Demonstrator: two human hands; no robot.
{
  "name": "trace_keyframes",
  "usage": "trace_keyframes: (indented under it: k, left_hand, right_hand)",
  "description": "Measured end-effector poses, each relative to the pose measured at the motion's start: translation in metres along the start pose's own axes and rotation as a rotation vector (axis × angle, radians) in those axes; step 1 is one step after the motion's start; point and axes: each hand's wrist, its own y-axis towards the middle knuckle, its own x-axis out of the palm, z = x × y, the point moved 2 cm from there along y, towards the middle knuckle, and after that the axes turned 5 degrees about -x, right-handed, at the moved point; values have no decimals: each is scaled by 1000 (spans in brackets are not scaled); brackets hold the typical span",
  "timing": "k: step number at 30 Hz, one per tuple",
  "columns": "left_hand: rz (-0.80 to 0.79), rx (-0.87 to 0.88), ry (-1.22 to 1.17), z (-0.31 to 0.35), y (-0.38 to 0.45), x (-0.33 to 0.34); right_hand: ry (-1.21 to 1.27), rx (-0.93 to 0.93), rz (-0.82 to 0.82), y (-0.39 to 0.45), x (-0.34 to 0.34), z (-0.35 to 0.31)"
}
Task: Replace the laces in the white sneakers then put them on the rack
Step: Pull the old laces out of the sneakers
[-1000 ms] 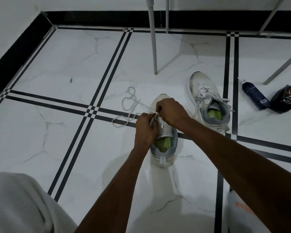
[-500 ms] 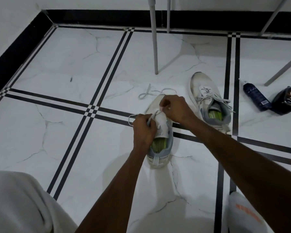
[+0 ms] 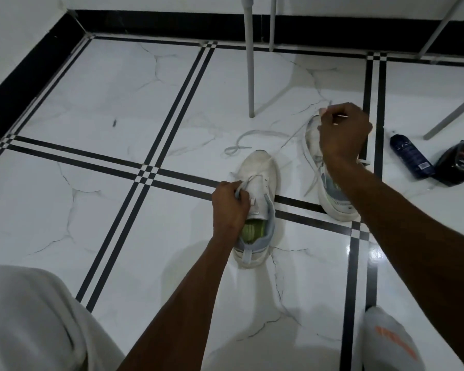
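A white sneaker (image 3: 259, 180) with a green insole stands on the floor in the middle, toe pointing away. My left hand (image 3: 231, 207) grips its left side at the eyelets and pinches the white lace (image 3: 255, 136) there. The lace runs from the shoe up to my right hand (image 3: 342, 132), which pinches its end, raised over the second sneaker. A loop of the lace lies on the floor beyond the toe. The second white sneaker (image 3: 332, 202), laced, lies to the right, partly hidden by my right forearm.
A dark blue bottle (image 3: 410, 159) and a black container (image 3: 460, 163) lie on the floor at the right. Grey metal legs (image 3: 249, 62) stand beyond the shoes, more at the right. My knees fill the bottom corners. A black skirting runs along the walls.
My right hand has moved from the near sneaker up and to the right, drawing the lace out through the eyelets. The loose lace on the floor has shifted rightward. My left hand stays on the shoe.
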Motion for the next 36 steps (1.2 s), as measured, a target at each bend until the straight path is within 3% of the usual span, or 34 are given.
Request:
trace_keyframes:
  k: [5,8,11,15,20,22,27,30,36]
  left_hand:
    - [-6,-2,6,2,1,5]
    - [-14,-11,-5,1,0,6]
    - [-13,-9,4,1,0,7]
    - [-17,-7,25,-3,0,8]
    - [-23,-15,39,-3,1,3]
    - [-17,-13,39,1,1,3]
    - [-41,-63,53,-1,2,7]
    - [-48,-100,114,7,5,9]
    - [-105,83,187,30,30,17]
  right_hand:
    - [-185,-206,-788,-88,42,-13]
    - [-399,-310,-932,-106,55,-11]
    - [-561,-407,-908,-112,62,-18]
    - [-563,-516,-889,-114,61,-16]
    - [-253,-195,-205,-32,15,-15]
    - [-180,-85,-117,-13,3,-12]
    - [326,274,-247,-34,10,-12]
    - [578,424,-416,-38,9,-28]
    - [631,517,-557,-45,3,-49]
